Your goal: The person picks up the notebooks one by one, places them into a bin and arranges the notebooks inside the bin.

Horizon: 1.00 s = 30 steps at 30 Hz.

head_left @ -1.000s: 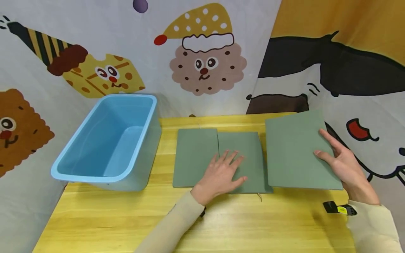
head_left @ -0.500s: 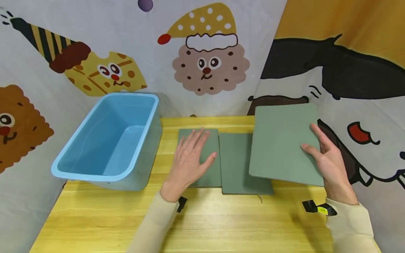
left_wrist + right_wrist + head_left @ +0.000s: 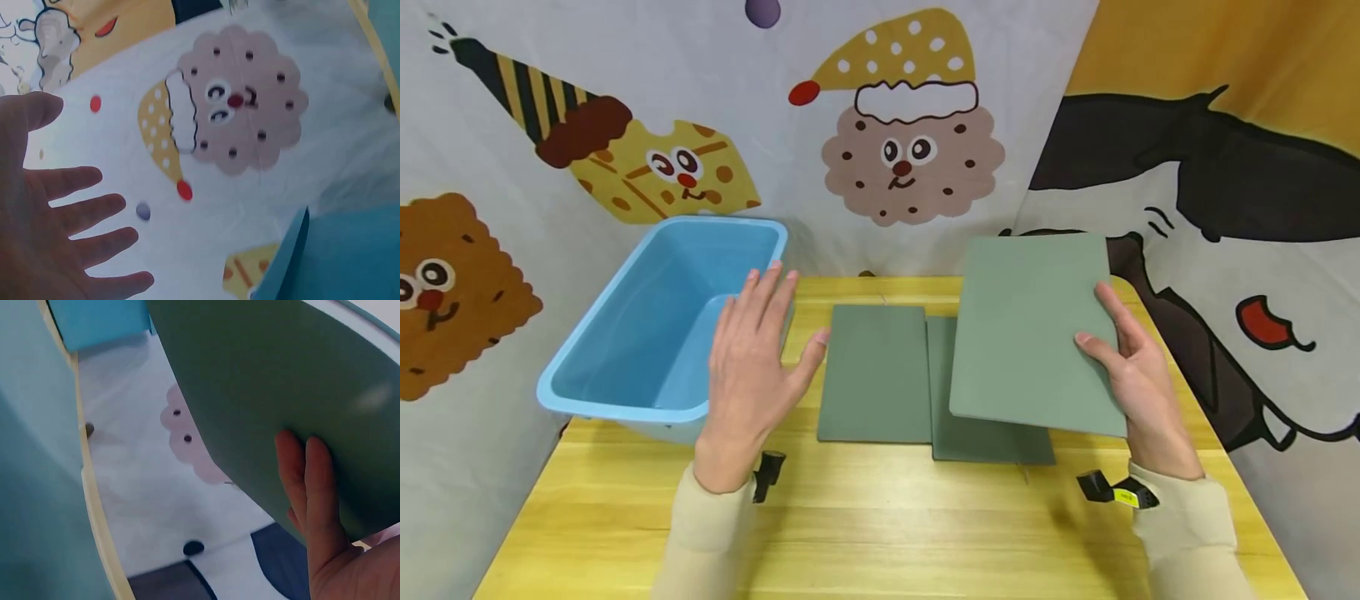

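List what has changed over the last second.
The left hand lifted off the two flat green boards and moved left to the blue bin. The right hand carried its held board up and leftward. Bin and flat boards stayed put.

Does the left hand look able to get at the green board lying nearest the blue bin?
Probably yes. The left hand hovers open beside that green board, whose top is bare; the board held in the right hand overlaps only the other flat one.

Bright, even light; wrist views blurry
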### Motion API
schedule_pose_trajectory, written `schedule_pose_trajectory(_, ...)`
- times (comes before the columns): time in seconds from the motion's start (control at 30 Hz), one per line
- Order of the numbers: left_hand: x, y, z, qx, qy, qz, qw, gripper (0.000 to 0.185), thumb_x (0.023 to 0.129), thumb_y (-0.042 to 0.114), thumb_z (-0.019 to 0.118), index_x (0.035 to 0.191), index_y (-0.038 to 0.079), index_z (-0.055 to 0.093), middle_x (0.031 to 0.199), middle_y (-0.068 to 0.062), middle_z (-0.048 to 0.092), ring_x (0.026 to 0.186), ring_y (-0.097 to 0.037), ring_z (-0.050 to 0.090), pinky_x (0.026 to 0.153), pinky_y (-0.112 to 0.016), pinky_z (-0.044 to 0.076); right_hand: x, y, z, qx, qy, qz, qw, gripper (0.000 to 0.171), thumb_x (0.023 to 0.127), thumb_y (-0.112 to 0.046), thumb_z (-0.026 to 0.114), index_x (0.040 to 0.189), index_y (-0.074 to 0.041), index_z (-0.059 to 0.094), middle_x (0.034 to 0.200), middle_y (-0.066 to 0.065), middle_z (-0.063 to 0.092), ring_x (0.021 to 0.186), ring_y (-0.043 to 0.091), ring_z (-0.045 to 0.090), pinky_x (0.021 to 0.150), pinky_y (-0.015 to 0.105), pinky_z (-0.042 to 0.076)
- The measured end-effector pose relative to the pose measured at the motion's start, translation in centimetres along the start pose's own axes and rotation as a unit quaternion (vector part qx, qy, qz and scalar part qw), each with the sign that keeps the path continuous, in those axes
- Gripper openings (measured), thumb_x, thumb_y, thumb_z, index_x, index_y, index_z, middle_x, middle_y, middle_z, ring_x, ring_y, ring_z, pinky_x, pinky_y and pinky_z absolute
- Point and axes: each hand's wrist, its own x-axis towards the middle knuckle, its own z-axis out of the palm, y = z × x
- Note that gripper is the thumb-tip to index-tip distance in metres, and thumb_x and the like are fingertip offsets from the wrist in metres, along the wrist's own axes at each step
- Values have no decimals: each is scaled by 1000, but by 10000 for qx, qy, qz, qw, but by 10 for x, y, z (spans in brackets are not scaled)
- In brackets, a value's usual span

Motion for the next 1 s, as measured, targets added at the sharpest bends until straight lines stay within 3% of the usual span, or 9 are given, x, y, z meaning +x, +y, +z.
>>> schedule_pose_trajectory(0.23, -4, -32, -25, 292, 249, -555, 9977, 71, 100, 53, 52, 153, 5, 51, 161, -14, 43, 151, -38, 34, 122, -63, 22, 0, -6, 25, 81, -95, 188, 9997, 72, 102, -18, 69, 162, -36, 34, 172, -5, 18, 149, 25, 31, 87, 14, 51)
schedule_pose_trajectory(0.43, -14, -64, -55, 549, 323, -1227, 9904, 74, 99, 52, 55, 156, 7, 46, 167, -10, 33, 156, -36, 23, 123, -62, 17, 0, -10, 49, 36, -222, 155, 9996, 71, 102, -21, 69, 162, -36, 34, 172, -5, 19, 151, 26, 29, 90, 14, 49)
schedule_pose_trajectory(0.6, -24, -97, -83, 837, -186, -1763, 9806, 81, 101, 59, 52, 162, 7, 35, 172, -13, 15, 158, -40, 6, 123, -67, 7, -2, -12, 68, 105, -345, 26, 9993, 69, 103, -19, 67, 162, -35, 36, 171, -4, 21, 151, 26, 28, 94, 15, 46)
schedule_pose_trajectory(0.77, -35, -136, -108, 982, -1021, -2265, 9637, 91, 103, 62, 45, 165, 2, 15, 172, -18, -4, 155, -47, -12, 116, -76, -5, -6, -12, 86, 112, -464, 75, 9988, 65, 104, -23, 65, 161, -37, 37, 170, -7, 24, 149, 23, 32, 97, 17, 46)
schedule_pose_trajectory(1.0, -54, -177, -121, 744, -1535, -2719, 9471, 92, 105, 59, 41, 165, 2, 1, 171, -19, -13, 154, -48, -17, 116, -74, -8, -9, -15, 109, 247, -577, 4, 9980, 61, 105, -22, 63, 159, -36, 41, 168, -14, 27, 148, 18, 36, 99, 18, 48)
